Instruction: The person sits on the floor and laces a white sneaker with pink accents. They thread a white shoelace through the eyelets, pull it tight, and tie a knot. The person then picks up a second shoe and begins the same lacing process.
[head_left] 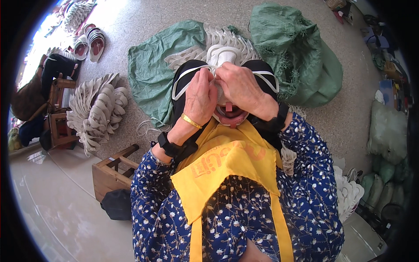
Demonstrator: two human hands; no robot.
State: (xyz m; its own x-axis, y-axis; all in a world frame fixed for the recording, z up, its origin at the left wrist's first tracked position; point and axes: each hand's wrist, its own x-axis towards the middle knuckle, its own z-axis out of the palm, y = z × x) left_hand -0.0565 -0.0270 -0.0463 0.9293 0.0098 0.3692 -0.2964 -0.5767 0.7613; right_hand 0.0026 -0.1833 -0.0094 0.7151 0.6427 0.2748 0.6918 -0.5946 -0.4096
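A white shoe point(227, 56) with a pink lining lies between my knees, its toe pointing away from me and its opening toward my yellow apron point(218, 159). Both hands meet over its lacing area. The fingers of my left hand point(200, 98) are pinched together on a white shoelace point(178, 85), which loops out over my left knee. My right hand point(242, 85) also pinches the lace, close beside the left fingertips. Another loop of lace hangs over my right knee. The fingers partly hide the eyelets and the lace ends.
Beyond my knees lie white shoe uppers point(218, 35) on a green woven sack point(157, 56). A second green sack point(301, 61) is crumpled at the right. Left of me are stacked pale shoe parts point(98, 109) and a wooden stool point(111, 174). More shoe parts point(347, 192) lie at my right.
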